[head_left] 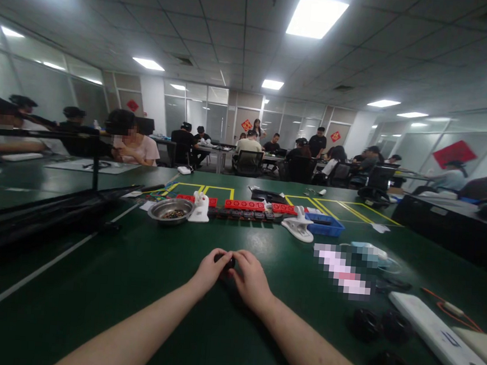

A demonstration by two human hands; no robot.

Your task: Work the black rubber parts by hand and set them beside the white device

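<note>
Both my hands meet over the middle of the green table. My left hand is closed on a small, dark, rounded part. From the other side, the fingers of my right hand curl in and grip the same part. Fingers cover most of it, so its exact kind does not show. Beyond the hands stand a metal bowl of small pieces, a row of red blocks and a blue tray.
Two white clamp-like stands flank the row. At the right lie several black ring-shaped parts, a long white device and an orange cable. A black frame occupies the left. People sit at tables behind.
</note>
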